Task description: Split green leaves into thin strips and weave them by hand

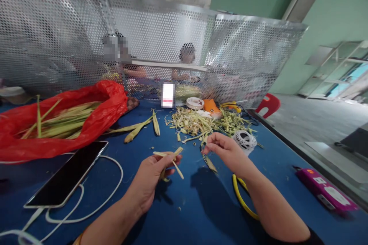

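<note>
Over the blue table [201,206], left hand [152,178] grips pale leaf strips [178,151]; right hand [227,151] pinches closed, its contents hidden.

text: none legible | purple box [326,191] label — too small

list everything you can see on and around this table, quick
table: one, blue, under everything
bag: one, red, far left, holding long green leaves
phone: one, black, near left
cable: one, white, beside phone
scrap pile: one, pale green, far centre
box: one, purple, right edge
hose: one, yellow, under right forearm
screen: one, silver, perforated, behind table
people: two, behind screen
left hand: fingers hold folded strip
right hand: fingers pinch thin strip
</note>
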Available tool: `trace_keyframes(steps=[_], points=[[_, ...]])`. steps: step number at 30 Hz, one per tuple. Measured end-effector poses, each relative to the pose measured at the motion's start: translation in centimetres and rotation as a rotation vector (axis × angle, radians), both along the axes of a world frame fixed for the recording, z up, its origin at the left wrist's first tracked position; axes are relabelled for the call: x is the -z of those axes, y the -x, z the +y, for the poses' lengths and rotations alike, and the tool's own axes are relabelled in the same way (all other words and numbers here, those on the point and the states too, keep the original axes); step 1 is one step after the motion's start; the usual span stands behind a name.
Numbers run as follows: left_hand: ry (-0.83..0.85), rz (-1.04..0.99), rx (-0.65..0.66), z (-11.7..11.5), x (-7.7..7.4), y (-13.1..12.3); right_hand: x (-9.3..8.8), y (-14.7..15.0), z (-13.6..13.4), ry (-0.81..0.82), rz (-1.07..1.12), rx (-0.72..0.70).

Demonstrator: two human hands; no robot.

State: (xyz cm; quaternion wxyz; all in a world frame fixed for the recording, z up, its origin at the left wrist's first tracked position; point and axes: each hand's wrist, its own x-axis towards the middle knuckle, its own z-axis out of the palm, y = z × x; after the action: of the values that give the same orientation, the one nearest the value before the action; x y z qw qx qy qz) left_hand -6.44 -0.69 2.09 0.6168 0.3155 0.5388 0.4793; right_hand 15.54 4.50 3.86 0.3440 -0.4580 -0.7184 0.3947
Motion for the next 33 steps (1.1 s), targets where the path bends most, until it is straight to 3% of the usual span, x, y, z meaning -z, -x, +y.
trace_keyframes(steps=[2,5,11,15,17,26,33], points=[[-0.030,0.015,0.012,0.0,-0.1,0.1,-0.1,0.8,-0.5,0.164,0.221,-0.042],[-0.094,0.011,0.050,-0.1,-0.2,0.2,0.0,1.9,-1.3,0.377,0.365,-0.072],[-0.131,-0.017,0.184,-0.6,-0.1,-0.2,0.1,3.3,-2.4,0.535,0.380,-0.095],[-0.046,-0.119,0.307,-0.9,0.0,-0.6,0.4,3.8,-2.7,0.428,0.257,-0.066],[-0.021,-0.118,0.310,-0.9,0.1,-0.7,0.7,3.9,-2.7,0.340,0.206,-0.065],[0.025,-0.140,0.006,-0.4,0.3,-0.6,1.6,3.7,-2.5,0.091,-0.071,-0.054],[-0.009,-0.028,-0.068,-0.3,0.2,-0.8,0.8,3.2,-3.2,-0.208,-0.329,-0.060]])
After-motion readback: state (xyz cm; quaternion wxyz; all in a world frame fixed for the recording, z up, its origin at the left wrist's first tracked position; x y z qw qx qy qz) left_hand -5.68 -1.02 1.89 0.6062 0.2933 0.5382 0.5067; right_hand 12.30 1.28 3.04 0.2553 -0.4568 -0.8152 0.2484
